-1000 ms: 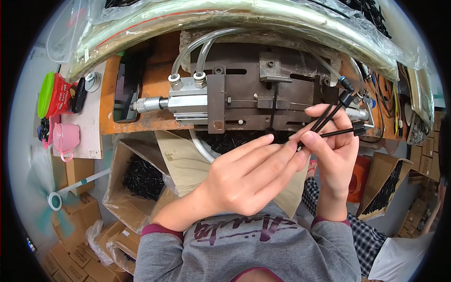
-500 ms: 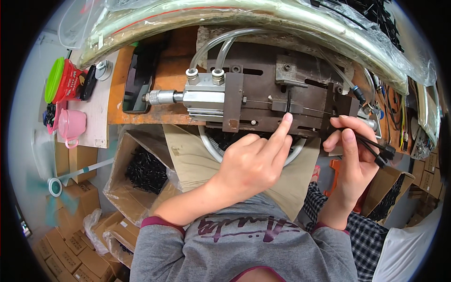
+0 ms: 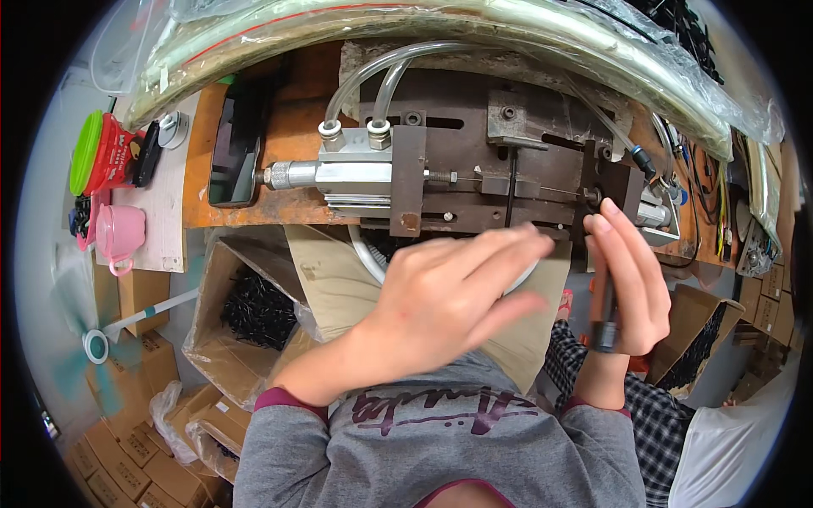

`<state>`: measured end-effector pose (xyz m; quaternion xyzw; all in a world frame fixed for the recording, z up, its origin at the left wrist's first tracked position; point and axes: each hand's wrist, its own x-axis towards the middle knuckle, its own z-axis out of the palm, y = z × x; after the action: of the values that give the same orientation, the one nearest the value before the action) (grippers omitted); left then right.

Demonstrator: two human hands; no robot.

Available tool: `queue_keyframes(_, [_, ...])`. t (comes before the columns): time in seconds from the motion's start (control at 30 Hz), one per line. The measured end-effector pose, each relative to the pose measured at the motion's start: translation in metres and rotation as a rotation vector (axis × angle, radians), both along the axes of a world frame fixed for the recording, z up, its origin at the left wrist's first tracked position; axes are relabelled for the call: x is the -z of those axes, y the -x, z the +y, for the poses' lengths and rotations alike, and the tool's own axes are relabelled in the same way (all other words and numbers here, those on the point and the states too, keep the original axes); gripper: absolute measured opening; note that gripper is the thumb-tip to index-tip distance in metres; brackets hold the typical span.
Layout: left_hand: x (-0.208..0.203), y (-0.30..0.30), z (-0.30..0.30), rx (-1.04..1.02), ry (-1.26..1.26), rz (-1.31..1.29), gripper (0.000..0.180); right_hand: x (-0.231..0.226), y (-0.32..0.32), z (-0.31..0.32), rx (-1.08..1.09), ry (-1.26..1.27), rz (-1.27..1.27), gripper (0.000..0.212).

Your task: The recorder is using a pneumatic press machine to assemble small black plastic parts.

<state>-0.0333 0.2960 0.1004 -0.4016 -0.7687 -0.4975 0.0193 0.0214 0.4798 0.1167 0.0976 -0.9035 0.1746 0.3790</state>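
A pneumatic clamping fixture (image 3: 406,182) with a silver cylinder (image 3: 356,182) stands in front of me on the bench. A thin black rod-like piece (image 3: 511,186) lies across its small central block. Just below that piece my left hand (image 3: 453,288) hovers with fingers stretched out and nothing in them; the fingertips are blurred. My right hand (image 3: 631,279) is closed near the fixture's right end, fingers pointing up. It holds thin black pieces with thicker ends (image 3: 605,334), which hang down along the palm. The fingers partly hide how many there are.
A cardboard box of small black parts (image 3: 258,309) stands below the bench at left; another box (image 3: 699,347) is at right. Clear tubes (image 3: 398,63) arch over the fixture. A phone (image 3: 237,148), pink cup (image 3: 120,233) and fan (image 3: 96,345) are at left. Plastic-wrapped tubing (image 3: 457,21) spans the back.
My left index finger has come off the black piece in the fixture, and that hand has opened out. My right hand has turned upright, swinging its black pieces downward.
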Motion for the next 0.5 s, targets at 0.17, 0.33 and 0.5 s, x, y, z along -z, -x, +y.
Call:
queue_keyframes(0.17, [-0.013, -0.011, -0.003, 0.154, -0.251, -0.152, 0.037, 0.0, 0.004, -0.003, -0.124, -0.184, -0.041, 0.03])
queue_keyframes(0.33, [-0.011, -0.008, -0.007, -0.031, -0.062, 0.128, 0.031, 0.007, 0.001, 0.002, 0.023, 0.026, 0.012, 0.033])
queue_keyframes(0.5, [0.013, -0.007, 0.004, -0.141, 0.204, 0.371, 0.028, -0.001, -0.005, 0.004, -0.047, 0.309, -0.093, 0.035])
